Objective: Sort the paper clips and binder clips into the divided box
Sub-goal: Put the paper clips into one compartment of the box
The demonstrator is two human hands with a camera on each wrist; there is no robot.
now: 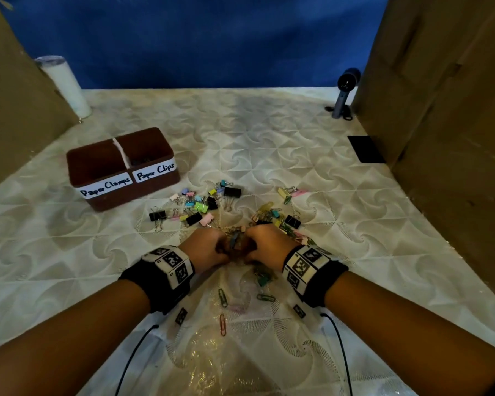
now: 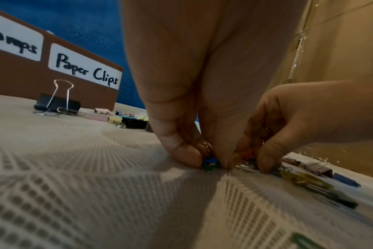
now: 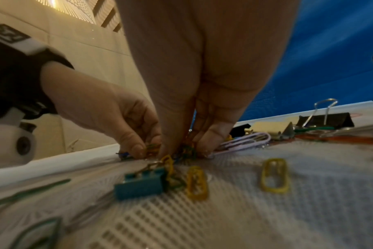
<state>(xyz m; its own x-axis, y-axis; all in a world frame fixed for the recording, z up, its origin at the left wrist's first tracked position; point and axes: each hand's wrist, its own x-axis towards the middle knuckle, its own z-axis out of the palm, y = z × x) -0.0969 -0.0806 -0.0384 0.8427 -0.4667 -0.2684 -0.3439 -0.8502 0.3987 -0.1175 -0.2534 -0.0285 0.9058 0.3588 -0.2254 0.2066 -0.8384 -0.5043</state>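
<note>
The brown divided box (image 1: 120, 170) stands at the left, labelled "Paper Clamps" and "Paper Clips"; some dark clips lie in its right half. Binder clips (image 1: 197, 204) in several colours are scattered right of it, with a mixed heap (image 1: 280, 215) further right. My left hand (image 1: 225, 247) and right hand (image 1: 249, 247) meet on the cloth, each pinching coloured paper clips (image 1: 236, 242) from one tangled bunch. In the wrist views, the left hand (image 2: 209, 160) and the right hand (image 3: 184, 150) both have curled fingertips pressed down on the bunch. A teal binder clip (image 3: 140, 185) and yellow paper clips (image 3: 196, 182) lie just behind the right hand.
Loose paper clips (image 1: 223, 298) lie on the patterned cloth (image 1: 69, 252) near my wrists. Cardboard walls stand at the left (image 1: 17, 110) and right (image 1: 440, 110). A white tumbler (image 1: 66, 84), a dark device on a stand (image 1: 345, 92) and a flat black item (image 1: 365, 148) sit further back.
</note>
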